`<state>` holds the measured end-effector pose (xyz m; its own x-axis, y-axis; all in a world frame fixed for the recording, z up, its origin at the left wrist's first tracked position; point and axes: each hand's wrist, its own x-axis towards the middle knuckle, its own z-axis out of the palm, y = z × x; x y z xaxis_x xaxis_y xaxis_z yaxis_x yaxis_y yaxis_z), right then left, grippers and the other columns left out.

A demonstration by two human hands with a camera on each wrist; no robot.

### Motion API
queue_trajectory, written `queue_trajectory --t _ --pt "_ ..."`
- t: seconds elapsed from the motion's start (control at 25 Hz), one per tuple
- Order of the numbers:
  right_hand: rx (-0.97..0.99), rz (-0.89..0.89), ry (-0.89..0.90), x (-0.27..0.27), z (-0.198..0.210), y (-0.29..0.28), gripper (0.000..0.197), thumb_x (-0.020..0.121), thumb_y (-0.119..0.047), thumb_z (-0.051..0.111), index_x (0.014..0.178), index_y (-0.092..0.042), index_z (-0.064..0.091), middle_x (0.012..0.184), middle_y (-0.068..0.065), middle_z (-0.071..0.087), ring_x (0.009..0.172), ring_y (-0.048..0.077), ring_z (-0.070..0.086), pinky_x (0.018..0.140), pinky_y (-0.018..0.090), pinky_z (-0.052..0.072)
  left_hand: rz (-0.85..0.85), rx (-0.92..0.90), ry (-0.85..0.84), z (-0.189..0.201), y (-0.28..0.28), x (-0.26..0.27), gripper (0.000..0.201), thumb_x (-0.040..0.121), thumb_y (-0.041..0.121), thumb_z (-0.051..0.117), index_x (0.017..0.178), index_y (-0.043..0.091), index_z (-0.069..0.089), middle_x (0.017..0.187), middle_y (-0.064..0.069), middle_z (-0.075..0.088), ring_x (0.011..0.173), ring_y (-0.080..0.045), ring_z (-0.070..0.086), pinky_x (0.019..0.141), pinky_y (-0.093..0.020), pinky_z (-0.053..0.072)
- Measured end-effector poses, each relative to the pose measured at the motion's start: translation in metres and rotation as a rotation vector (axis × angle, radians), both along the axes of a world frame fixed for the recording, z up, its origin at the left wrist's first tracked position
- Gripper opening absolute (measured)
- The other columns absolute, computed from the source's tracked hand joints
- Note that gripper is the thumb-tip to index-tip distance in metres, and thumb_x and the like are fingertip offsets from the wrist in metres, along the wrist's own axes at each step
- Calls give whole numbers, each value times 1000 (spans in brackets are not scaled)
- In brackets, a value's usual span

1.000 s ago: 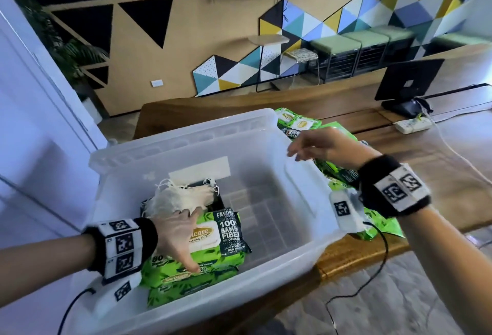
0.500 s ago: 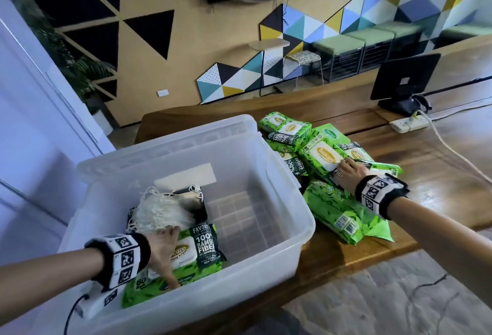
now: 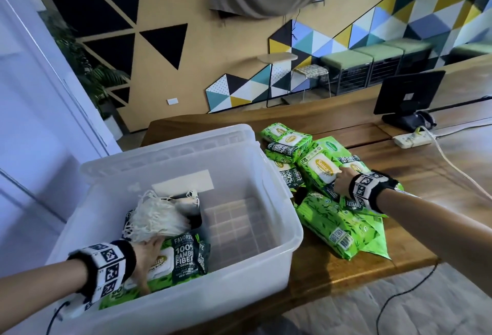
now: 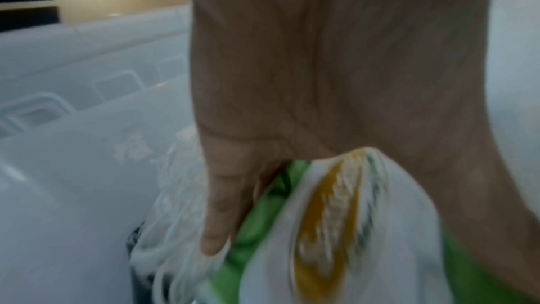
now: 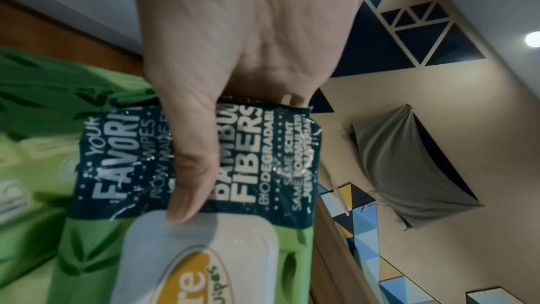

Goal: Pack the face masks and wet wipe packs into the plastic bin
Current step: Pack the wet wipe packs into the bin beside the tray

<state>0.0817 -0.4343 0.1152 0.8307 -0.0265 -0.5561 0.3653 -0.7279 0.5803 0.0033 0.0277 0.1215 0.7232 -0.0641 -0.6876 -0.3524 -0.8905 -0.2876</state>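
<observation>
1. Translucent plastic bin (image 3: 266, 262) on table (image 3: 439, 175); face masks (image 3: 155, 217) inside, left corner.
2. Left hand (image 3: 146, 257) flat, fingers extended, pressing wipe pack (image 3: 186, 257) in bin.
3. Right hand (image 3: 342, 181) gripping top pack (image 5: 204, 193) of pile (image 3: 332, 217) beside bin.

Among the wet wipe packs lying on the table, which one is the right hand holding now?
The pack on top of the pile, white flip lid facing up: the right hand grips its dark-banded end, thumb on top. The other table packs lie untouched.
</observation>
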Motion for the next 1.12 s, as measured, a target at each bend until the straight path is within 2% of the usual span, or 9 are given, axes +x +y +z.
queue_trajectory --t 0.2,0.28,0.4,0.6,0.76,0.84,0.92,1.0,1.12 --pt "-22 216 -82 9 44 4 39 95 -19 49 134 -15 44 136 7 50 128 25 43 107 39 29 -17 7 50 63 -33 40 84 76 60 65 132 2 41 131 -14 53 115 -26 51 96 -29 42" --pt "63 207 -125 11 73 0 55 86 -26 64 135 -20 42 134 4 52 125 22 46 106 40 31 -116 -123 -45 91 -66 60 67 82 52 63 126 4 46 114 -8 61 98 -21 54 80 -27 40" --pt "254 130 -191 10 112 4 72 80 -33 70 142 -22 34 139 3 48 128 22 44 108 41 30 -100 -478 -109 122 -112 80 62 85 45 63 133 13 43 111 2 61 102 -15 55 88 -25 40" --pt "567 62 -263 17 155 4 79 74 -36 74 140 -12 37 135 11 52 120 27 51 99 38 43 8 -995 -55 125 -184 88 105 55 65 71 140 14 35 130 1 49 127 -13 46 99 -21 36" --pt "832 58 -247 15 192 6 65 76 -33 74 129 -5 49 123 16 60 106 27 58 95 34 43 120 -1298 -39 123 -232 91 146 26 83 70 145 11 23 128 2 45 121 -12 45 95 -21 38" --pt "966 72 -244 12 210 7 52 78 -30 72 120 -4 55 114 14 64 95 23 61 84 28 46 151 -1424 -39 127 -253 91 107 41 65 80 127 11 45 108 10 62 107 -8 57 86 -17 46" --pt "1064 82 -270 9 225 7 49 79 -31 72 119 -8 55 102 5 66 71 1 63 61 16 47 152 -1512 -81 136 -267 87 47 63 33 79 100 19 54 83 15 71 83 3 66 73 -13 50" --pt "1184 74 -308 6 237 10 44 79 -31 72 118 -16 56 83 -2 63 46 -8 54 39 5 36 218 -1567 -170 145 -266 85 25 76 12 74 91 21 56 75 16 72 72 4 67 68 -15 53" --pt "1434 61 -316 2 242 17 41 84 -33 66 121 -18 56 105 4 66 91 12 64 78 20 51 291 -1631 -299 158 -236 92 48 66 31 83 106 15 62 96 7 74 88 -9 70 81 -28 55"
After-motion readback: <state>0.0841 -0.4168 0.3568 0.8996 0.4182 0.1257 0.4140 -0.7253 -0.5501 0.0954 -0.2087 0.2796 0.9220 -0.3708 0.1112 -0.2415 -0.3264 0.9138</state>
